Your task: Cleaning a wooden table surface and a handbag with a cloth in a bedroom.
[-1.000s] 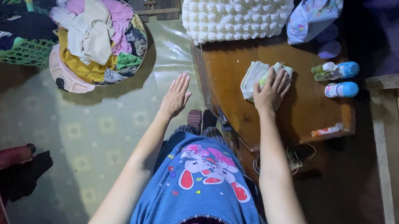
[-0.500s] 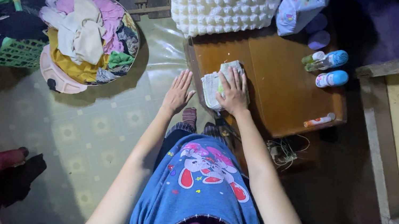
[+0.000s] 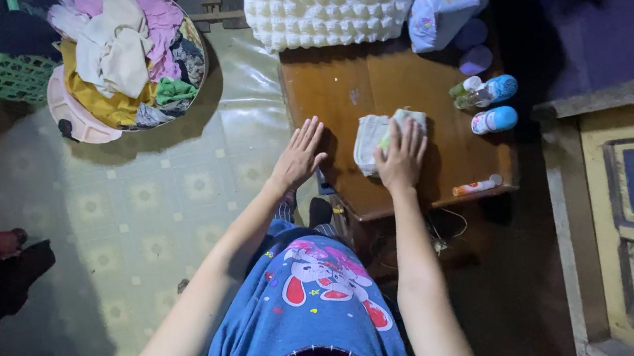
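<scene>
Pale folded cloth lies on the brown wooden table, kept flat, I judge, by my right hand pressing palm-down on its near edge; my left hand hovers open at nine o'clock of it, fingers spread, empty; laundry basket sits farther out at nine o'clock; bottles at two.

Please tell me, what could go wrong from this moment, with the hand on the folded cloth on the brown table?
1. The folded cloth lies near the table front edge; the right hand pressing it might push it off.
2. The two blue-capped bottles lie on their sides close by; a wide arm movement could perhaps roll them.
3. The left hand is spread at the table's left edge, and may slip off if leaned on.
</scene>
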